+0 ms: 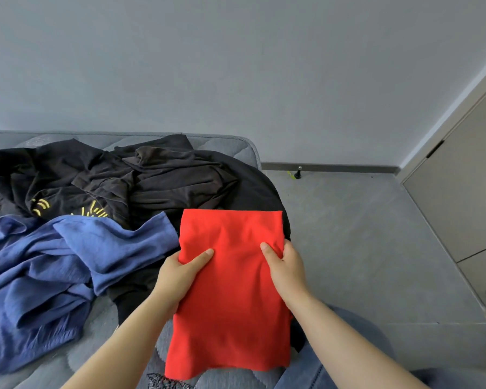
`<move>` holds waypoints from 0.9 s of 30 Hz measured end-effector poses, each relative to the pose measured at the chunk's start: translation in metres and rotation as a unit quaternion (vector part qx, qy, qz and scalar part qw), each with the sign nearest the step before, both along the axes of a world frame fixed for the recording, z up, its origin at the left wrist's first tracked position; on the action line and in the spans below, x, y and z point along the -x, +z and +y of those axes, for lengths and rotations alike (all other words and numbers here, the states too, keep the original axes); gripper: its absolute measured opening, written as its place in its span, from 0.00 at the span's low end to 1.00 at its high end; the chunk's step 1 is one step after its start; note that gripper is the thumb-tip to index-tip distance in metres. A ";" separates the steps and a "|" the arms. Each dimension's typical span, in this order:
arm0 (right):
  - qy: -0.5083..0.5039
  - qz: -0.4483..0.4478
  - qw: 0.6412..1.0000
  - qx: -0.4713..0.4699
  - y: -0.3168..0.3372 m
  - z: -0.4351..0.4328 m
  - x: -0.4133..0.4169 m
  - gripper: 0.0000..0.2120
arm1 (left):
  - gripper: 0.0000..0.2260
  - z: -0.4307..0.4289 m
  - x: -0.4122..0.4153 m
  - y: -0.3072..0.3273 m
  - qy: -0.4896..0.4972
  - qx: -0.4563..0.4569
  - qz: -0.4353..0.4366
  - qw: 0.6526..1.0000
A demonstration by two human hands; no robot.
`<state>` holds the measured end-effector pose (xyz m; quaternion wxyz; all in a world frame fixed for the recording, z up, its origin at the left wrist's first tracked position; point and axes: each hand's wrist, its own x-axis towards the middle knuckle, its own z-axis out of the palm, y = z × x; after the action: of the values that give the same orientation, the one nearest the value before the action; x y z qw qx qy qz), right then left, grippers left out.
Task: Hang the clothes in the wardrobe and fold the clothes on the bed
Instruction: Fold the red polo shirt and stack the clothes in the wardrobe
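A red garment [230,293], folded into a long rectangle, lies at the near right corner of the grey bed [225,141]. My left hand [180,273] grips its left edge, thumb on top. On the opposite edge my right hand [285,265] pinches the cloth. A crumpled blue garment [54,265] lies to the left. Behind both sits a heap of black clothes [141,178], one with yellow print.
The grey wall runs behind the bed. Grey floor [362,234] extends to the right, with a small door stopper [298,173] by the skirting. A beige wardrobe or door panel [466,192] stands at the far right. My denim-clad leg [345,346] is at the bed's edge.
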<state>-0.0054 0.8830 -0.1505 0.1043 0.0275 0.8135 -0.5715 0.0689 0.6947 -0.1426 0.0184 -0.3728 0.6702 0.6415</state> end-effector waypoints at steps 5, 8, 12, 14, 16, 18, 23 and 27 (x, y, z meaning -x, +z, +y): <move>-0.040 0.098 0.994 0.030 0.047 0.005 -0.003 0.06 | 0.09 0.003 0.013 0.057 -0.040 0.073 0.101 0.991; -0.054 0.149 0.986 0.055 0.080 0.016 0.011 0.06 | 0.08 0.014 0.032 0.098 -0.057 0.082 0.160 0.982; -0.080 0.205 0.972 0.081 0.120 0.048 0.048 0.06 | 0.09 0.042 0.073 0.136 -0.084 0.063 0.209 0.972; -0.088 0.220 0.968 0.080 0.134 0.068 0.077 0.03 | 0.10 0.062 0.104 0.146 -0.090 0.058 0.223 0.969; -0.100 0.231 0.965 0.077 0.145 0.086 0.110 0.02 | 0.10 0.082 0.139 0.156 -0.092 0.065 0.229 0.967; -0.113 0.236 0.962 0.077 0.157 0.105 0.147 0.01 | 0.09 0.104 0.179 0.170 -0.099 0.085 0.232 0.964; -0.149 0.241 0.955 0.091 0.204 0.164 0.214 0.04 | 0.11 0.160 0.261 0.223 -0.128 0.093 0.256 0.954; -0.182 0.260 0.944 0.088 0.282 0.214 0.233 0.03 | 0.09 0.205 0.296 0.298 -0.169 0.108 0.289 0.936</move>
<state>-0.2388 1.0971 0.1316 -0.2146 0.0168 0.7398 -0.6375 -0.2273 0.9001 0.1552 -0.1078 -0.0525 0.7651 0.6327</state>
